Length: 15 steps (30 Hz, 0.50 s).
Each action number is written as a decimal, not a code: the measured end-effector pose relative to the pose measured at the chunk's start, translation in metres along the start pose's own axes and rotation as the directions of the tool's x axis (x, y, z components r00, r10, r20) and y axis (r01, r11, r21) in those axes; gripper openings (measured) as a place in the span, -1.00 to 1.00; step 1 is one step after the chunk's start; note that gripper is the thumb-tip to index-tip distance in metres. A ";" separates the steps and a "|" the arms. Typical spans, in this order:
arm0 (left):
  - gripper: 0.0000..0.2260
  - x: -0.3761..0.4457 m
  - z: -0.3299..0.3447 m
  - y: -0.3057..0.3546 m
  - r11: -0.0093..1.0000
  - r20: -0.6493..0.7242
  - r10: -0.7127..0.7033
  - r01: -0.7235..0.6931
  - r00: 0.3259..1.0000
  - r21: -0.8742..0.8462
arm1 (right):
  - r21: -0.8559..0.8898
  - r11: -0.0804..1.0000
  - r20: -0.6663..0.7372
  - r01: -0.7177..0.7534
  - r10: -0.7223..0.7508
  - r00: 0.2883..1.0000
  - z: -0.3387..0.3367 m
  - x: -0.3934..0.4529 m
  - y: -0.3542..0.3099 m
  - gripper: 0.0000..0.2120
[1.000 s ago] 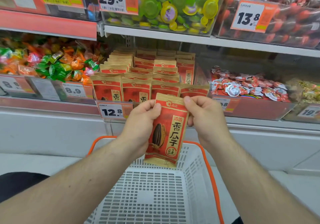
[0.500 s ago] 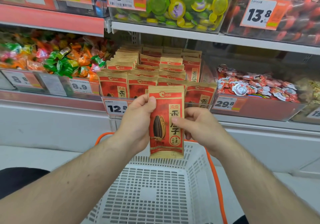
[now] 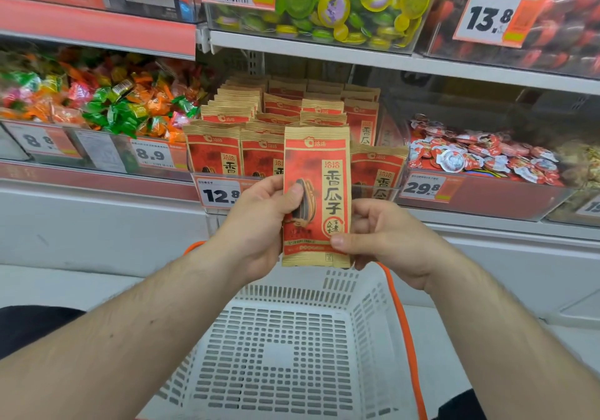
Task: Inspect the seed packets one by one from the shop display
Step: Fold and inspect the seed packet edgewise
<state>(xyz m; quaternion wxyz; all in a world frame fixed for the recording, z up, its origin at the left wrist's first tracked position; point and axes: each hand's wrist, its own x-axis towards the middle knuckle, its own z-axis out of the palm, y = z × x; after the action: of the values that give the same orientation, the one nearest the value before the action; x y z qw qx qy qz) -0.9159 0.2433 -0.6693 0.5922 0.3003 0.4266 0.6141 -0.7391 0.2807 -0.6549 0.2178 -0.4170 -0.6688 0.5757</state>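
In front of the shelf we've got one packet held upright, face toward us, just above the basket. The small print along its bottom edge is too blurry to read, and our left thumb covers part of the seed picture. The rest of the packets stand in rows in the bin right behind it; the held one blocks a couple of them, and the 12.8 tag is partly hidden by our left hand. That tag's tiny text is unreadable too. The top-left tag is cut off by the frame.

Left hand grips the packet's left edge, thumb across the front, fingers curled behind where we can't see them. Right hand pinches the lower right corner, thumb on the front, other fingers curled behind the packet. Both forearms reach up from the bottom corners. The basket's orange handle runs past our right wrist.
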 end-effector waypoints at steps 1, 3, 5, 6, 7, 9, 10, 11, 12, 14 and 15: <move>-0.78 0.000 0.000 0.000 1.000 -0.007 -0.007 0.007 1.000 0.004 | 0.008 1.000 0.010 0.007 -0.007 1.000 0.000 0.000 0.001 -0.72; -0.78 -0.001 0.001 0.000 1.000 -0.011 -0.017 0.017 1.000 0.004 | 0.024 1.000 0.031 0.019 -0.020 0.999 -0.002 0.000 0.002 -0.74; -0.80 -0.001 0.001 0.000 1.000 -0.010 -0.009 0.009 1.000 0.026 | 0.008 0.999 0.036 0.031 -0.032 0.999 -0.002 -0.002 0.001 -0.75; -0.81 -0.001 0.000 -0.001 0.998 -0.013 0.008 -0.008 1.000 0.070 | -0.022 0.999 0.024 0.032 -0.032 0.999 -0.001 -0.002 0.001 -0.74; -0.83 -0.002 0.000 -0.002 0.989 -0.019 0.036 -0.032 0.999 0.143 | -0.071 0.997 0.003 0.032 -0.032 0.999 0.002 -0.002 0.001 -0.72; -0.82 -0.004 0.000 -0.004 0.952 -0.010 0.084 -0.077 0.996 0.297 | -0.221 0.975 -0.046 0.026 -0.037 0.998 0.010 -0.001 0.002 -0.66; -0.74 -0.005 0.000 -0.005 0.936 -0.004 0.083 -0.077 0.997 0.342 | -0.301 0.953 -0.058 0.018 -0.037 0.998 0.013 -0.001 0.001 -0.63; -0.66 -0.005 0.000 -0.006 0.930 0.002 0.065 -0.061 0.998 0.363 | -0.365 0.931 -0.050 0.013 -0.033 0.998 0.015 -0.002 0.002 -0.59; -0.62 -0.005 0.001 -0.007 0.927 0.010 0.042 -0.043 0.999 0.373 | -0.396 0.918 -0.024 0.017 -0.029 0.999 0.015 -0.003 0.001 -0.57; -0.64 -0.005 0.000 -0.007 0.924 0.026 -0.002 -0.009 1.000 0.381 | -0.393 0.918 0.016 0.050 -0.047 0.999 0.012 -0.005 -0.001 -0.60; -0.68 -0.005 -0.001 -0.006 0.925 0.037 -0.020 0.004 0.999 0.379 | -0.367 0.927 0.006 0.079 -0.083 0.997 0.010 -0.006 -0.002 -0.63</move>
<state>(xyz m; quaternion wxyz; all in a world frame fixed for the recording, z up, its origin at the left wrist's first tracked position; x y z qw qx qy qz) -0.9128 0.2377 -0.6746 0.5354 0.4188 0.5269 0.5102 -0.7443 0.2696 -0.6541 0.1629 -0.4252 -0.7801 0.4291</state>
